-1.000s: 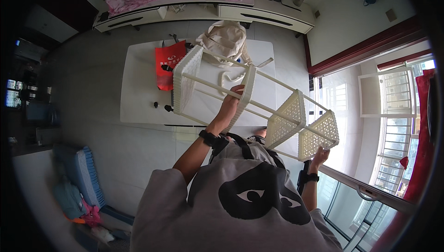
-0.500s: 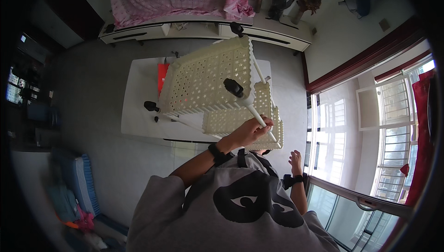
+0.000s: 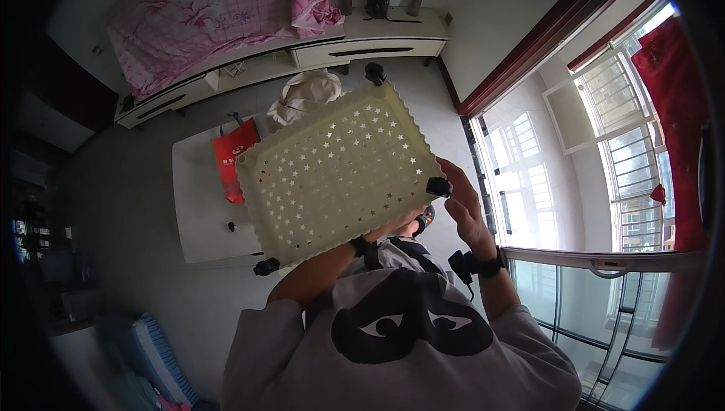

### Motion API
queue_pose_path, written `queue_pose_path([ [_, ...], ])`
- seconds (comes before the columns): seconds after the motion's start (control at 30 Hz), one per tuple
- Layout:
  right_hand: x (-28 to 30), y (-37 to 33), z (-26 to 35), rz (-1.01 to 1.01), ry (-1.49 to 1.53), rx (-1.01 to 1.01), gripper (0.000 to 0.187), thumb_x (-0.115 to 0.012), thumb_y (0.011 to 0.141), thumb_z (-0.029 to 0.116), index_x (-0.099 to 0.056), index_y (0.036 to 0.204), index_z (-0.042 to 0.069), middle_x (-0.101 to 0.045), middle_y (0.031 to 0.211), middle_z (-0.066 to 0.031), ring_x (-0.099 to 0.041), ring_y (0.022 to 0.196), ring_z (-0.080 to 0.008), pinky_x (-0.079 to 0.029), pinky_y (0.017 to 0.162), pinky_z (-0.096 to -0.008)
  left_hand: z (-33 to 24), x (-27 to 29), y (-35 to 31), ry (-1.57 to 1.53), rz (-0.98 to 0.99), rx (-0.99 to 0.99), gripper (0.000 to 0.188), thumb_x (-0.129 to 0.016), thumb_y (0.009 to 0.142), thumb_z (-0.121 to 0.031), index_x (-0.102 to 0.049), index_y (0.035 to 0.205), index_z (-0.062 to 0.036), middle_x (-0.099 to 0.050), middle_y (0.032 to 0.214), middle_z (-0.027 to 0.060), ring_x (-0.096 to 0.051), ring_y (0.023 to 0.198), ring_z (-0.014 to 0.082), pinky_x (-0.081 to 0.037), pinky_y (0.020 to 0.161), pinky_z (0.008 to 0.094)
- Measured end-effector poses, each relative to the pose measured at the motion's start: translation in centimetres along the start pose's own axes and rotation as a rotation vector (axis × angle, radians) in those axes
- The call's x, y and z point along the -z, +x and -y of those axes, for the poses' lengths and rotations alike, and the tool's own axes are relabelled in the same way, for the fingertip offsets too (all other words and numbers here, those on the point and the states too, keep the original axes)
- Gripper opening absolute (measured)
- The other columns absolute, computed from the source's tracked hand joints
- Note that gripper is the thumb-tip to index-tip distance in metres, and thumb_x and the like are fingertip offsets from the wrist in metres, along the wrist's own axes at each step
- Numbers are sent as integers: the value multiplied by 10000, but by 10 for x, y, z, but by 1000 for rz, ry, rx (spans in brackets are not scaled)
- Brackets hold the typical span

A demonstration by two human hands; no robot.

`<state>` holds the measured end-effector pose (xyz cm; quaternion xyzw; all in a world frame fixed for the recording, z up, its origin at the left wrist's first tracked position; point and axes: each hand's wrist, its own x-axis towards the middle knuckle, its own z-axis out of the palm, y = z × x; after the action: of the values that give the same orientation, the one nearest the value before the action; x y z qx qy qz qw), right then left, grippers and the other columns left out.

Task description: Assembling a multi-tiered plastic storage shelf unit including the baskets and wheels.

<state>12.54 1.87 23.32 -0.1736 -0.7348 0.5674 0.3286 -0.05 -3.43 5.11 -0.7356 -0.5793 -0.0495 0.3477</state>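
A cream plastic rolling cart [image 3: 332, 173] is held upside down over the table, its star-perforated underside facing up. Black casters stick out at three corners, one at the far right [image 3: 375, 73], one by my right hand [image 3: 438, 187] and one at the near left [image 3: 266, 266]. The remaining left corner shows a bare round socket. My left hand [image 3: 411, 220] reaches beneath the cart, its fingers hidden by the tier. My right hand [image 3: 468, 211] rests against the right corner, fingers stretched along the edge beside the caster.
A white table [image 3: 200, 215] lies below, bearing a red bag [image 3: 234, 156] and a small black piece [image 3: 231, 226]. Beyond it sits a beige cloth bag [image 3: 306, 98]. A low white cabinet [image 3: 370, 50] stands along the wall. On the right is a sliding glass door [image 3: 566, 290].
The cart has swung so its underside faces up more squarely, hiding the lower tiers and my left hand. My right hand has risen from my side to the cart's corner. The view has turned.
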Motion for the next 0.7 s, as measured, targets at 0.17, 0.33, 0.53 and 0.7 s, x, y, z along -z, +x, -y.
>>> queue_pose_path([
  [0.17, 14, -6, -4, -134, -209, 30, 588, -581, 843, 145, -402, 1384, 2, -409, 1400, -172, -412, 1309, -284, -393, 1029, -417, -6, -5, 23, -793, -139, 158, 288, -515, 950, -324, -530, 1105, -82, -576, 921, 113, -573, 838, 252, -471, 803, 389],
  [0.33, 34, -7, -1, -296, -55, -190, 447, -522, 908, 35, -439, 1338, -51, -435, 1363, -120, -503, 1183, -187, -389, 998, -315, -35, -7, 36, -1322, 596, 425, 412, -602, 896, -240, -473, 1253, -78, -612, 926, 197, -622, 927, 352, -480, 812, 459],
  [0.53, 80, -13, -21, -378, -78, -136, 284, -548, 936, 90, -586, 1164, -75, -457, 1306, -116, -522, 1137, -177, -420, 952, -312, 40, 115, 17, -1542, 604, 201, 510, -574, 915, -303, -449, 1294, 15, -536, 1163, 204, -554, 1076, 324, -444, 923, 412],
  [0.7, 103, -13, -26, -309, -631, 44, 170, -633, 845, 64, -707, 995, 31, -487, 1331, -110, -375, 1316, -292, -348, 1054, -442, 102, 215, -17, -1665, 340, 883, 161, -511, 937, -85, -626, 948, 26, -594, 718, 56, -541, 619, 89, -456, 586, 246],
])
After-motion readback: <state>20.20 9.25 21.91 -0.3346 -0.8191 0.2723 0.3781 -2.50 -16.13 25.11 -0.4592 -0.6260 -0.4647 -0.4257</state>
